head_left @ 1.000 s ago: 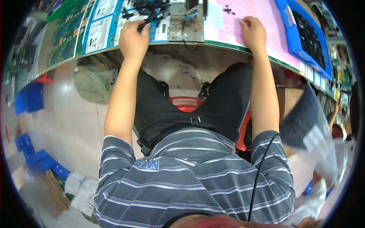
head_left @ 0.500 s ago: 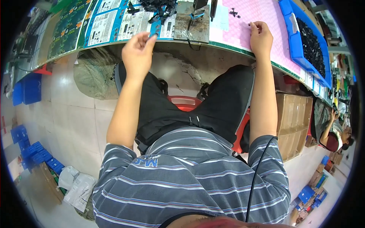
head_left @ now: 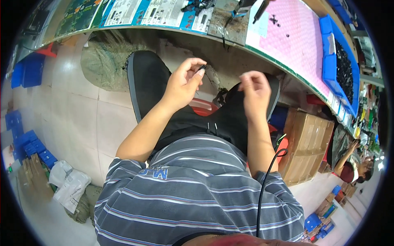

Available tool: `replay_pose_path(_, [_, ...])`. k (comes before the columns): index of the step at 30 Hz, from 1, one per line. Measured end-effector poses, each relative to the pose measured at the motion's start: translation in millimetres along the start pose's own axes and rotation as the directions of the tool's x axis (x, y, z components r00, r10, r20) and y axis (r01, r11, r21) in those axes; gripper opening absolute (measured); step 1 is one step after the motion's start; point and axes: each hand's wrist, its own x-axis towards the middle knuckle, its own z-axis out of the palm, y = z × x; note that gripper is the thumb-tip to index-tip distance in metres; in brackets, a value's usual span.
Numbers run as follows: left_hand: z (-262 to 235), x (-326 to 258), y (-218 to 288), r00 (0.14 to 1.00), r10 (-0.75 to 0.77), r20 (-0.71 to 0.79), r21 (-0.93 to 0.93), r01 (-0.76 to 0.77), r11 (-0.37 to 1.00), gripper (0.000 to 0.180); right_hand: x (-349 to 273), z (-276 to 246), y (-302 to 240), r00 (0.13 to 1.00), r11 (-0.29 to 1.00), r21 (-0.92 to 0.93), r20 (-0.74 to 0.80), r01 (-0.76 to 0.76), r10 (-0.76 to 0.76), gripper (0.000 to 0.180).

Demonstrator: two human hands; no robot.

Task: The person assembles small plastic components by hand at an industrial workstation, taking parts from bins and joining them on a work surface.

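Note:
Above my lap, my left hand [head_left: 184, 84] pinches a small black part [head_left: 201, 68] between thumb and fingertips. My right hand [head_left: 254, 88] hovers a short way to its right, fingers curled and pinched together; whether anything is in them I cannot tell. Both hands are below the edge of the workbench [head_left: 230, 39], over my dark trousers. On the bench lie a pink mat [head_left: 291, 37] with a few tiny black pieces and a heap of black parts [head_left: 197, 5].
A blue bin [head_left: 342, 65] full of black parts stands on the bench at right. A cardboard box [head_left: 305, 143] sits on the floor by my right leg. Blue crates [head_left: 28, 143] and white bags [head_left: 69, 184] lie at left. Another person [head_left: 349, 164] sits at far right.
Both hands have come off the bench top and drawn back toward my lap, closer together. My left hand now holds a small black part.

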Motion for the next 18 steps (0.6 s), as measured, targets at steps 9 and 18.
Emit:
replay_pose_path(9, [27.2,-12.8,11.6,0.876,0.477,0.065,0.511,-0.44,0.738,0.021,-24.8,21.4,-19.7,0.949,0.996,-0.024,0.302,-0.084,0.087,0.014])
replay_pose_path(18, [28.3,-19.8,6.2,0.843,0.519,0.143,0.355,-0.533,0.768,0.032,-23.3,13.0,-25.9,0.872,0.902,0.195,0.396,-0.386,0.288,0.015])
